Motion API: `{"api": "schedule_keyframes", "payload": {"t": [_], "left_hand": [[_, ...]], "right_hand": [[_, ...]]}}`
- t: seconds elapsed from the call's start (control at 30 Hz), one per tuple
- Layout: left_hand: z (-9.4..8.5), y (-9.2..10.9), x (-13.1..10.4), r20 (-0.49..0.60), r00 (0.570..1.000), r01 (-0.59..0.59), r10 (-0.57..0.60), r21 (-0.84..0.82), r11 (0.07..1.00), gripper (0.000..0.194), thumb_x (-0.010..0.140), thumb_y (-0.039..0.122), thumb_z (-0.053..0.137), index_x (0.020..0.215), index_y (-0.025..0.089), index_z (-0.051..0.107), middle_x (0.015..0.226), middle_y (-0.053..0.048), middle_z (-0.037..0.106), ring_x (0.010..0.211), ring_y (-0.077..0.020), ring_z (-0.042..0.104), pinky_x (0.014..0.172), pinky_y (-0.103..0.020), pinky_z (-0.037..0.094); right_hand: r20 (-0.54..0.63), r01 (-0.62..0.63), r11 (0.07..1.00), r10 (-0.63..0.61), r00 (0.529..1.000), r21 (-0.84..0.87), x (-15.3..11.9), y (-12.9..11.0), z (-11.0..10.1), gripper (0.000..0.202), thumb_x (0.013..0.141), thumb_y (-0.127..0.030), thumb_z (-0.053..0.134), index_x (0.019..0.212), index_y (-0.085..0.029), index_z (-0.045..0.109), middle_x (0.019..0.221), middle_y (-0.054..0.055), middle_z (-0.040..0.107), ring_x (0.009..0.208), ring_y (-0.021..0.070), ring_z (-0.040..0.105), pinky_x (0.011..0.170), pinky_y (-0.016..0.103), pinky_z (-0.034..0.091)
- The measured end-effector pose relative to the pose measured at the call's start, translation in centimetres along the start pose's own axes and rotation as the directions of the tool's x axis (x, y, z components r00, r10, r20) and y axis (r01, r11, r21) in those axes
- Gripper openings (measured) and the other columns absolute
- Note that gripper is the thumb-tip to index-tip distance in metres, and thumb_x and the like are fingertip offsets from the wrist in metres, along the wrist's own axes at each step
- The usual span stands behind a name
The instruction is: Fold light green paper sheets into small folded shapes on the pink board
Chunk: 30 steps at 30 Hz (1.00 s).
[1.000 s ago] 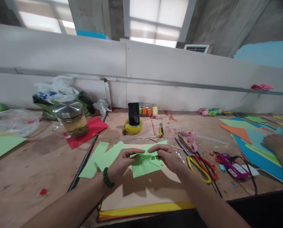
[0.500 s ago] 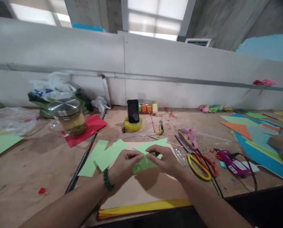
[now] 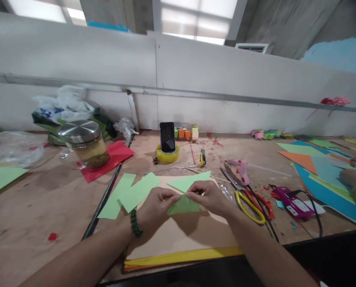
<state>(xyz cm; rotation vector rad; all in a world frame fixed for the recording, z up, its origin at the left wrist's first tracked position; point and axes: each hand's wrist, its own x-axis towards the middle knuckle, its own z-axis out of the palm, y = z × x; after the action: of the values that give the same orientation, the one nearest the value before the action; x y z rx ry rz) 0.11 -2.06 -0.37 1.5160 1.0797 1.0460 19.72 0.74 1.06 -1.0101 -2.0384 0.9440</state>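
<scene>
My left hand (image 3: 158, 205), with a green bead bracelet at the wrist, pinches the upper edge of a small green paper piece (image 3: 184, 205). Opposite it, my right hand (image 3: 209, 197) pinches the same piece, the fingertips of both hands almost touching. Beneath them lies a stack of paper (image 3: 180, 239), peach on top with yellow and orange edges below. A green triangular sheet (image 3: 190, 182) rests just behind my fingers. Two green strips (image 3: 140, 191) overlap left of my left hand.
Scissors with yellow handles (image 3: 249, 207), a pink glue gun (image 3: 241, 170) and a purple tool (image 3: 294, 203) lie at right. A phone (image 3: 167, 137) stands on yellow tape. A glass jar (image 3: 87, 147) is at left. Another person's hand (image 3: 351, 177) touches coloured sheets far right.
The view has shifted slightly. My fingertips have drawn a little closer together on the green piece. At far right, a second hand of the other person has come into view.
</scene>
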Motion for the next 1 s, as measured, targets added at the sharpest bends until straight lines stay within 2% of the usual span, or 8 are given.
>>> {"api": "schedule_keyframes", "payload": {"t": [0.17, 0.3, 0.43, 0.5, 0.6, 0.8, 0.9, 1.0], "left_hand": [[-0.4, 0.6, 0.5, -0.002, 0.999, 0.052, -0.052, -0.068, 0.996, 0.046, 0.065, 0.046, 0.072, 0.038, 0.016, 0.05, 0.041, 0.004, 0.035, 0.047, -0.0089, 0.028, 0.044, -0.022, 0.025], [-0.6, 0.9, 0.6, -0.011, 0.997, 0.078, -0.08, -0.137, 0.988, 0.051, 0.065, 0.058, 0.071, 0.041, 0.016, 0.052, 0.044, 0.003, 0.038, 0.049, -0.0098, 0.032, 0.048, -0.023, 0.029], [-0.9, 0.4, 0.6, -0.024, 0.989, 0.138, -0.146, -0.203, 0.969, 0.051, 0.069, 0.06, 0.069, 0.047, 0.015, 0.057, 0.045, 0.003, 0.044, 0.048, -0.0095, 0.035, 0.048, -0.023, 0.032], [-1.0, 0.1, 0.6, -0.012, 0.985, 0.167, -0.174, -0.232, 0.958, 0.05, 0.07, 0.06, 0.069, 0.05, 0.015, 0.06, 0.047, 0.002, 0.048, 0.047, -0.01, 0.039, 0.049, -0.022, 0.033], [-1.0, -0.1, 0.5, 0.027, 0.98, 0.199, -0.199, -0.263, 0.944, 0.049, 0.071, 0.061, 0.068, 0.058, 0.014, 0.066, 0.052, -0.001, 0.055, 0.05, -0.0118, 0.046, 0.05, -0.022, 0.038], [-0.7, 0.6, 0.0, 0.179, 0.981, 0.13, -0.074, -0.325, 0.937, 0.068, 0.055, 0.069, 0.075, 0.099, 0.017, 0.073, 0.091, -0.009, 0.07, 0.083, -0.0243, 0.062, 0.076, -0.031, 0.048], [-0.4, 0.7, 0.0, 0.153, 0.98, 0.167, -0.125, -0.306, 0.937, 0.051, 0.054, 0.053, 0.084, 0.088, 0.015, 0.075, 0.079, -0.006, 0.07, 0.074, -0.0207, 0.06, 0.07, -0.028, 0.046], [-0.1, 0.3, 0.1, 0.092, 0.969, 0.246, -0.229, -0.34, 0.908, 0.045, 0.062, 0.056, 0.078, 0.07, 0.012, 0.074, 0.062, -0.005, 0.067, 0.059, -0.0167, 0.056, 0.058, -0.026, 0.044]], "right_hand": [[-0.056, -0.123, 0.981, 0.133, 0.989, 0.151, 0.3, 0.7, -0.1, 0.023, 0.073, -0.034, 0.067, 0.059, -0.016, 0.063, 0.053, -0.002, 0.055, 0.05, 0.0097, 0.045, 0.047, 0.021, 0.034], [-0.115, -0.103, 0.963, 0.135, 0.984, 0.249, 0.4, 1.0, -0.4, 0.028, 0.073, -0.043, 0.07, 0.067, -0.017, 0.062, 0.057, -0.003, 0.056, 0.052, 0.0097, 0.048, 0.048, 0.021, 0.038], [-0.08, 0.019, 0.974, 0.0, 0.997, 0.226, -0.1, 0.2, -0.6, 0.054, 0.064, -0.034, 0.08, 0.113, -0.023, 0.061, 0.105, 0.006, 0.065, 0.08, 0.0155, 0.061, 0.064, 0.025, 0.052], [-0.055, 0.093, 0.988, -0.087, 0.995, 0.127, -0.3, -0.1, -0.5, 0.05, 0.066, -0.029, 0.079, 0.113, -0.025, 0.063, 0.117, 0.007, 0.062, 0.094, 0.0183, 0.061, 0.069, 0.026, 0.053], [-0.109, 0.124, 0.99, -0.116, 0.987, 0.07, -0.3, 0.1, -0.1, 0.013, 0.079, -0.027, 0.066, 0.089, -0.021, 0.07, 0.09, 0.005, 0.068, 0.081, 0.0163, 0.063, 0.06, 0.023, 0.05], [-0.207, 0.085, 0.994, -0.068, 0.976, 0.075, -0.1, 1.1, 0.6, 0.014, 0.083, -0.029, 0.062, 0.079, -0.018, 0.07, 0.07, 0.002, 0.067, 0.062, 0.014, 0.059, 0.056, 0.024, 0.047], [-0.23, 0.102, 0.994, -0.093, 0.969, 0.029, -0.1, 1.1, 0.8, 0.015, 0.084, -0.031, 0.061, 0.082, -0.019, 0.069, 0.07, 0.002, 0.067, 0.061, 0.0138, 0.058, 0.057, 0.024, 0.047], [-0.331, 0.127, 0.991, -0.129, 0.935, -0.028, -0.2, 1.0, 0.8, 0.017, 0.084, -0.031, 0.063, 0.096, -0.02, 0.066, 0.079, 0.002, 0.067, 0.067, 0.0151, 0.06, 0.064, 0.027, 0.051]]}}
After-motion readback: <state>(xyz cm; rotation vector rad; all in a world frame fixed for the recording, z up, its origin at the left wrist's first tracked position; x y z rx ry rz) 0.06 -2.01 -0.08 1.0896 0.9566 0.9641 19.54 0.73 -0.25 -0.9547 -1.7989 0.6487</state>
